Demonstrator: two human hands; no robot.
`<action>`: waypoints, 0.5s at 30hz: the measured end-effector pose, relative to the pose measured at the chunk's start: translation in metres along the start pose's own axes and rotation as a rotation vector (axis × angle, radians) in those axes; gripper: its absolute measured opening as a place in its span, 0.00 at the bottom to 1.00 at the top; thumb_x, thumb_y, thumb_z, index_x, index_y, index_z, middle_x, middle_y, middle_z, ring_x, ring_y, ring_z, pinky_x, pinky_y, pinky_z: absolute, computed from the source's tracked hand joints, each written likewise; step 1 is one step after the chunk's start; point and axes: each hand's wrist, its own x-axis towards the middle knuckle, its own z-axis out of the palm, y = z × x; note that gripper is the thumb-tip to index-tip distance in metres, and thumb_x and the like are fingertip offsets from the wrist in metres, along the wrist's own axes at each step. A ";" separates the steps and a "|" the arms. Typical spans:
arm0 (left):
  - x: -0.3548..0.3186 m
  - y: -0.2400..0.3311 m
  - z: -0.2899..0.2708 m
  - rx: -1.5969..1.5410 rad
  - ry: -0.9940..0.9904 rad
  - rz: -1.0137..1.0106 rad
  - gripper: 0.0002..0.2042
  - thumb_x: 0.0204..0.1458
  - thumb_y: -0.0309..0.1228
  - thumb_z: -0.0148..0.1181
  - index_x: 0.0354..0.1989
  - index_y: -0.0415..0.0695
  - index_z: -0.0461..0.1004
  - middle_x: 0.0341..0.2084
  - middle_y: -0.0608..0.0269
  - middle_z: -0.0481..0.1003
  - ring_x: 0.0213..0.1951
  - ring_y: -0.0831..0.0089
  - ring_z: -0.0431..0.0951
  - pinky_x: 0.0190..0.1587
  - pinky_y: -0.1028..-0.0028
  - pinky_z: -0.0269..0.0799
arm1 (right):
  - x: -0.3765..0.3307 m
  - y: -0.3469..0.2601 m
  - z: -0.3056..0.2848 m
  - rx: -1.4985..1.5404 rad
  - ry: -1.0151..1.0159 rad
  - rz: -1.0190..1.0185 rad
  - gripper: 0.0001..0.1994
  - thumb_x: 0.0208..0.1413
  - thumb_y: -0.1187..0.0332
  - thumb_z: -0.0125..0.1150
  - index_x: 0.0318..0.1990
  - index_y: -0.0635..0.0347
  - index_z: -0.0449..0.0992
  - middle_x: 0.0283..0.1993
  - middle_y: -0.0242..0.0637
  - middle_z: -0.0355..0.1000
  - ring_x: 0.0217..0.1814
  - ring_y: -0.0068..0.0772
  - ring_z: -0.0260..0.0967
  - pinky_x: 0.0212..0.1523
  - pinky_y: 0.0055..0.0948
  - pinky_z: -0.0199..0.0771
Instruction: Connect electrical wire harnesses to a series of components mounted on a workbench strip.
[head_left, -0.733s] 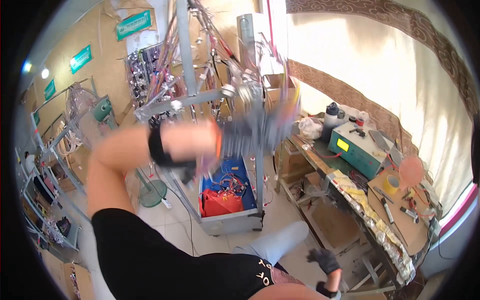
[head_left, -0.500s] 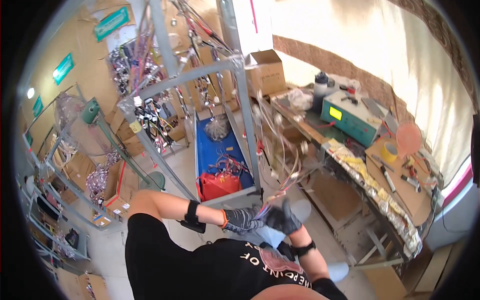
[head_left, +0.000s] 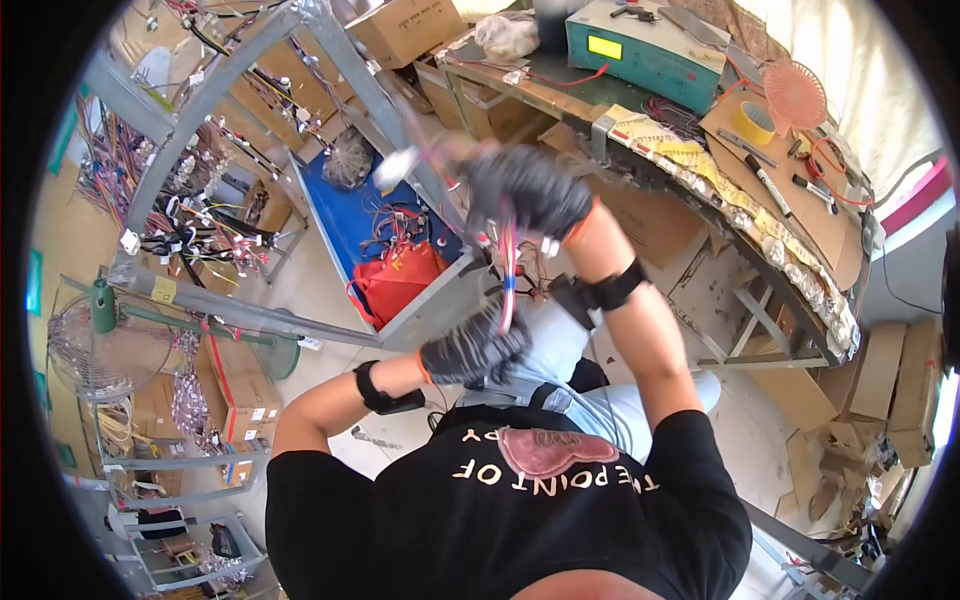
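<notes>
Tension matters: right hand and left hand, both clamped on the wire bundle, should keep it straight.

Metal rack frame crowds left, cluttered counter right; open floor between (narrow lane).

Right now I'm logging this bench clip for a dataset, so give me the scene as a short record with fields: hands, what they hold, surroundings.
left hand: gloved left hand, closed on the lower end of the wire bundle
right hand: gloved right hand, raised, closed on the bundle's upper end
bundle: thin coloured wires, stretched between both hands
below hands: blue bin with a red bag
right side: workbench with a green box device
</notes>
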 end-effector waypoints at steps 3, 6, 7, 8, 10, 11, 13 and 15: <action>-0.020 0.035 -0.032 -0.035 0.072 -0.171 0.08 0.55 0.35 0.52 0.34 0.44 0.65 0.24 0.67 0.68 0.28 0.80 0.69 0.28 0.81 0.68 | -0.007 -0.035 -0.020 0.739 0.344 0.132 0.13 0.52 0.63 0.56 0.39 0.64 0.70 0.38 0.41 0.70 0.37 0.38 0.70 0.49 0.43 0.68; -0.050 0.025 -0.038 -0.702 -0.335 -0.493 0.15 0.56 0.39 0.46 0.45 0.41 0.66 0.33 0.68 0.70 0.30 0.77 0.70 0.32 0.71 0.69 | -0.016 -0.041 -0.007 0.810 0.349 0.134 0.22 0.52 0.53 0.55 0.41 0.69 0.69 0.38 0.46 0.70 0.38 0.42 0.70 0.48 0.42 0.69; -0.059 0.018 -0.040 -0.699 -0.366 -0.507 0.15 0.56 0.39 0.46 0.45 0.41 0.66 0.33 0.68 0.70 0.30 0.77 0.70 0.32 0.71 0.69 | -0.029 -0.031 -0.029 0.828 0.379 0.122 0.25 0.51 0.51 0.54 0.42 0.70 0.68 0.38 0.48 0.70 0.38 0.43 0.69 0.47 0.41 0.70; -0.071 0.007 -0.047 0.065 -0.553 0.086 0.16 0.54 0.34 0.47 0.48 0.38 0.65 0.42 0.59 0.68 0.37 0.68 0.72 0.38 0.69 0.69 | -0.041 -0.008 -0.060 1.166 0.311 0.096 0.28 0.50 0.48 0.54 0.43 0.71 0.68 0.38 0.50 0.70 0.38 0.44 0.69 0.43 0.41 0.72; -0.087 -0.003 -0.060 0.933 -0.686 0.848 0.17 0.52 0.30 0.47 0.51 0.37 0.64 0.47 0.49 0.69 0.42 0.60 0.74 0.42 0.66 0.70 | -0.097 0.033 -0.092 1.011 0.642 0.091 0.25 0.50 0.50 0.55 0.41 0.67 0.70 0.36 0.46 0.70 0.36 0.43 0.69 0.40 0.39 0.72; -0.086 0.001 -0.065 1.039 -0.745 1.019 0.17 0.53 0.29 0.48 0.50 0.37 0.64 0.43 0.47 0.71 0.40 0.60 0.74 0.40 0.66 0.70 | -0.145 0.057 -0.122 1.018 0.561 0.031 0.21 0.51 0.52 0.55 0.40 0.64 0.71 0.39 0.47 0.71 0.42 0.45 0.69 0.45 0.43 0.70; -0.080 0.020 -0.063 0.556 -0.765 0.330 0.14 0.53 0.30 0.48 0.48 0.39 0.64 0.31 0.53 0.74 0.28 0.67 0.76 0.30 0.69 0.71 | -0.226 0.080 -0.129 0.935 0.983 -0.029 0.14 0.50 0.59 0.53 0.32 0.63 0.71 0.29 0.38 0.71 0.39 0.42 0.67 0.46 0.40 0.66; -0.075 0.023 -0.069 0.051 -0.614 -0.577 0.11 0.54 0.33 0.49 0.41 0.40 0.65 0.25 0.63 0.69 0.21 0.77 0.70 0.22 0.76 0.68 | -0.290 0.073 -0.130 1.161 1.117 -0.162 0.10 0.51 0.64 0.46 0.20 0.54 0.62 0.13 0.27 0.53 0.26 0.31 0.60 0.37 0.31 0.65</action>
